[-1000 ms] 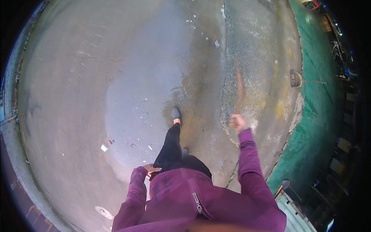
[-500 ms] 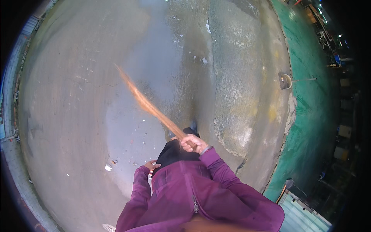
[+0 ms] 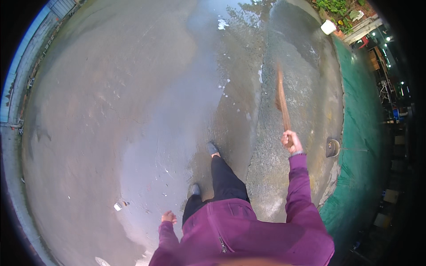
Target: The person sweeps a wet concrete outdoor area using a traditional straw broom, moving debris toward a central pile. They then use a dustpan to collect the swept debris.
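Observation:
My right hand (image 3: 291,142) is stretched out ahead and to the right, closed round the lower end of a long brown tapered stick (image 3: 282,97). The stick points away from me, slightly curved, and its far part is blurred by motion. Low on the left, my left hand (image 3: 169,217) hangs beside my hip with loose, parted fingers and nothing visible in it. Purple sleeves cover both arms. Below the stick lies rough, damp concrete ground (image 3: 277,177).
A dustpan (image 3: 332,147) with a long thin handle lies at the right, by the edge of the green floor (image 3: 355,119). A white container (image 3: 328,27) stands far right near plants (image 3: 333,6). Small white litter (image 3: 117,206) lies left. Wet patches cover the middle ground.
My right hand has swung the stick from the front left out to the right. My left hand has dropped away from my thigh. My feet now show in a stride.

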